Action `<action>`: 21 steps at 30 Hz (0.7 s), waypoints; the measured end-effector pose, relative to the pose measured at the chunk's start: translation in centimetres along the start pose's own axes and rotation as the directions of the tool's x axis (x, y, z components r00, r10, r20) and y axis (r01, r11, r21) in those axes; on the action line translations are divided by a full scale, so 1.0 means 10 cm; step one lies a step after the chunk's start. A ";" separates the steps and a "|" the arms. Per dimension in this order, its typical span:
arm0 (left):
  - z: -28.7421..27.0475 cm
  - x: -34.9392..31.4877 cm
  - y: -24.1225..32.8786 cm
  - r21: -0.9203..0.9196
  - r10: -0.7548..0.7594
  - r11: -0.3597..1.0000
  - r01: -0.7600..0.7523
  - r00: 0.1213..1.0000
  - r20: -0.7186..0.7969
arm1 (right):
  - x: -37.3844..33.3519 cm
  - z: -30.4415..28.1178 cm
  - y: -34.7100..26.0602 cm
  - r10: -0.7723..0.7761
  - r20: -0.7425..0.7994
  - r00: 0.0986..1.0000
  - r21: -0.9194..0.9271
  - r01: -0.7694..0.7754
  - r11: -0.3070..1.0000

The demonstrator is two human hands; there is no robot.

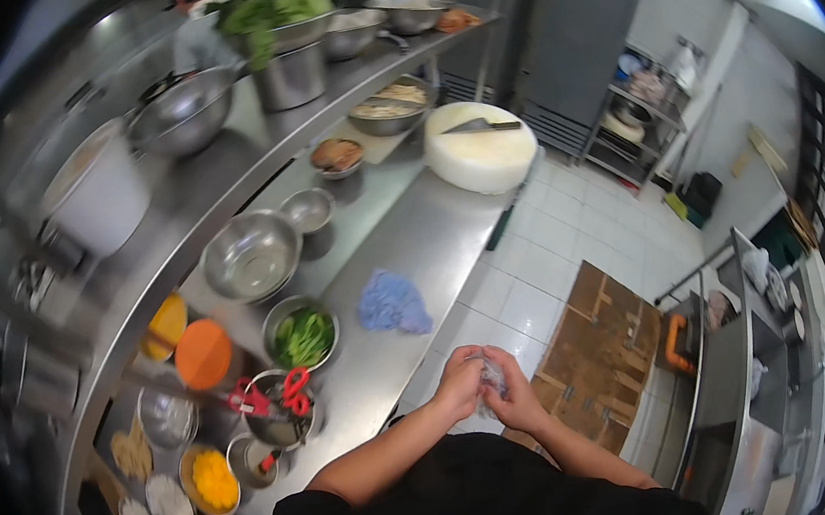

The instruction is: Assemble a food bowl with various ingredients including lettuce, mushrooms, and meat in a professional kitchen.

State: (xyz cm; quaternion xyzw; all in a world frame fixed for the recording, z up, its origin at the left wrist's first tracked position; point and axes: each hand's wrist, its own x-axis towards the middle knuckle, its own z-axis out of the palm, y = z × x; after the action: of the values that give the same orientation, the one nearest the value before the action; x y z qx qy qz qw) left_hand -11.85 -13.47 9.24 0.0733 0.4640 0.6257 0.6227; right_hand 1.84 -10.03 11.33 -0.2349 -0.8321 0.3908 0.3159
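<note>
In front of my body, past the counter's edge, my left hand [457, 385] and my right hand [517, 394] meet with bent fingers. Crumpled clear plastic [491, 376] is pinched between them; its exact kind is too small to tell. Nearest to the hands on the steel counter [385, 235] lies a crumpled blue cloth [392, 303]. Left of the cloth stands a metal bowl of green leafy vegetables [304, 337]. Closer to me, red-handled scissors [296, 392] rest in a metal container.
A thick round white chopping block [480, 155] carries a cleaver [481, 126] at the counter's far end. Several ingredient bowls crowd the near left, including one with yellow food [215, 479]. Above runs a steel shelf [224, 190] with bowls. A brown board [599, 358] covers floor tiles.
</note>
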 end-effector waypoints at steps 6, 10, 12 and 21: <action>0.70 0.38 0.32 0.679 0.398 -0.070 -0.731 0.604 0.691 | 0.41 -0.62 0.90 0.725 -0.200 0.659 0.746 -0.378 0.548; 0.72 1.05 0.45 0.692 0.185 0.193 -0.696 0.718 0.671 | 0.85 -0.71 1.64 0.820 0.032 0.572 0.803 -0.503 0.319; 0.56 1.45 0.53 0.752 0.342 0.022 -0.659 0.711 0.614 | 1.19 -0.83 1.94 0.808 0.137 0.574 0.780 -0.565 0.269; -0.60 2.10 0.45 0.914 0.711 -0.049 0.402 0.657 -0.250 | 4.02 -2.84 3.82 0.671 -0.402 0.623 0.815 -0.091 0.572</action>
State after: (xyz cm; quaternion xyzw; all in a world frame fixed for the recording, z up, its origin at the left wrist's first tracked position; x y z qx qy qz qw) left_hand -23.60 2.35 -1.31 0.3030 0.9422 0.1386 0.0345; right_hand -0.21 52.19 8.60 -0.4028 -0.3466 0.6357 0.5600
